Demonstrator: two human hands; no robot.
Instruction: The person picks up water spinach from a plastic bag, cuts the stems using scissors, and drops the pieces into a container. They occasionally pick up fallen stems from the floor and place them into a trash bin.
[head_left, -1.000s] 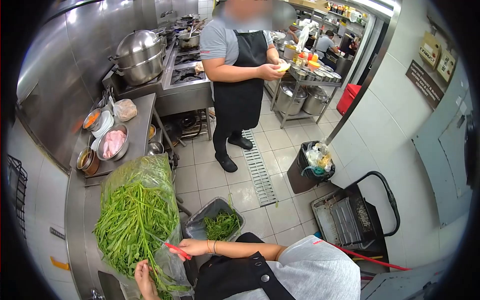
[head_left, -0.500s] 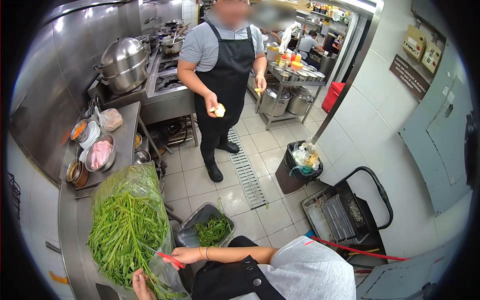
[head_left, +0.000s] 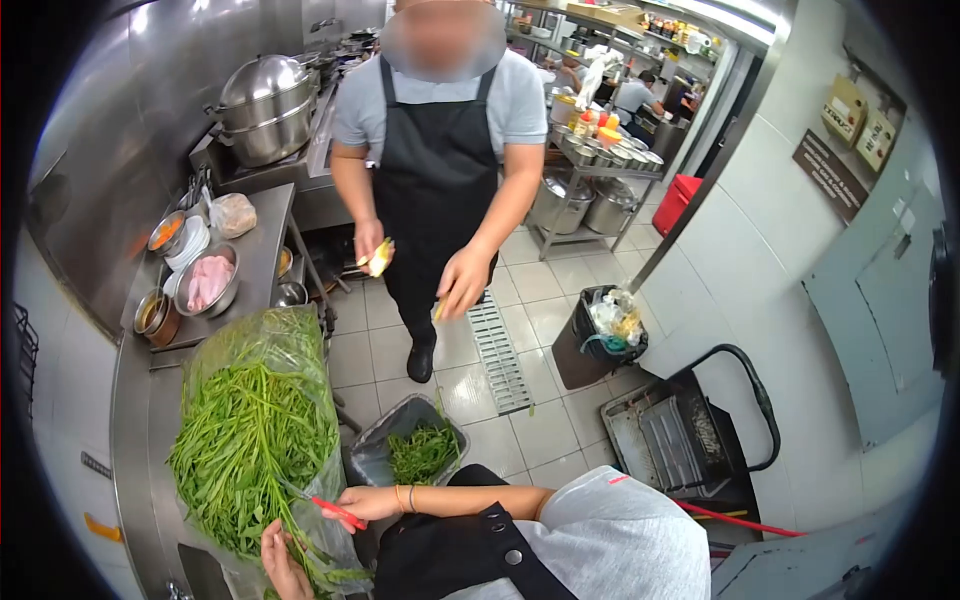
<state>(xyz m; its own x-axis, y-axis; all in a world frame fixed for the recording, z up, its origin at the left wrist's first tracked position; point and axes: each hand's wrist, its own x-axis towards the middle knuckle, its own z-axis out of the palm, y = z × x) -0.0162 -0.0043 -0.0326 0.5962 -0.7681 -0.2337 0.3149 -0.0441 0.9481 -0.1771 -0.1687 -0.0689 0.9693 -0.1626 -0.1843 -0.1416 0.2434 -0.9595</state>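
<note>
A large heap of long-stemmed leafy greens (head_left: 235,440) lies on a clear plastic bag (head_left: 335,400) on the steel counter. My right hand (head_left: 370,503) is closed round the red handle of a small knife (head_left: 338,512), whose thin blade points into the stems. Just below it, my left hand (head_left: 283,563) has its fingers curled round a few stems of the greens at the heap's near edge. Beside the counter stands a lined bin (head_left: 365,462) with cut greens (head_left: 424,455) inside.
A co-worker in a black apron (head_left: 437,150) stands ahead, holding a pale yellow piece (head_left: 379,258). A bowl of raw poultry (head_left: 209,283) and a large steamer pot (head_left: 262,110) are at left. A trash bin (head_left: 598,340) and a black cart (head_left: 690,430) are at right.
The co-worker has stepped closer and reaches one hand forward and down, toward the bin of greens. My hands stay almost where they were, with the knife still at the stems.
</note>
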